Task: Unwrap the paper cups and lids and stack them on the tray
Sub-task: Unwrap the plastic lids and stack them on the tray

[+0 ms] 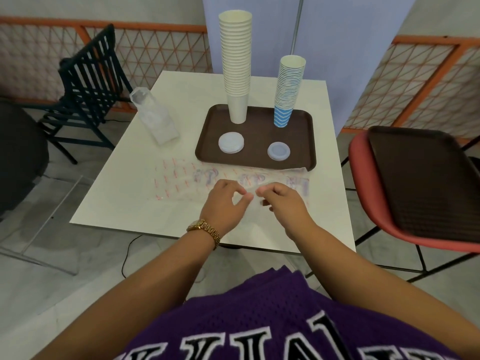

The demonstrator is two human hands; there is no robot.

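On the brown tray (298, 141) stand a tall stack of white cups (235, 66) and a shorter stack of blue-patterned cups (287, 92). In front of them lie a pile of larger white lids (231, 143) and a pile of smaller lids (278, 151). A flat clear plastic wrapper with red and blue print (181, 183) lies on the table before the tray. My left hand (223, 203) and my right hand (283, 203) sit close together over it, each pinching the clear film between thumb and fingers.
A clear sleeve holding lids (153, 118) lies at the white table's (130, 203) left side. A black chair (88, 81) stands back left. A red chair (368, 193) at the right carries a second brown tray (428, 183). Orange mesh fencing runs behind.
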